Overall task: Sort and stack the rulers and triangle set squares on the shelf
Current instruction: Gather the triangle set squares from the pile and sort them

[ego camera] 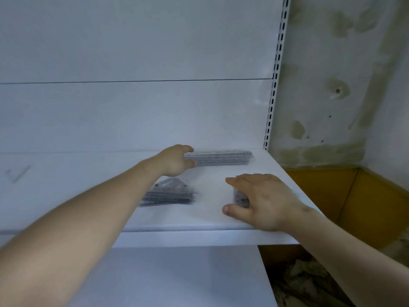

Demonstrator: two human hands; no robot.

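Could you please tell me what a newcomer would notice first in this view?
Two bare arms reach onto the white shelf: the left hand grips the end of a ruler stack at the back, while the right hand rests on a clear pack near the front edge. Between them lies a mixed pile of set squares and rulers.

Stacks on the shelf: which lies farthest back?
The ruler stack gripped by the left hand; the triangle-topped stack and the pile under the right hand lie nearer the front.
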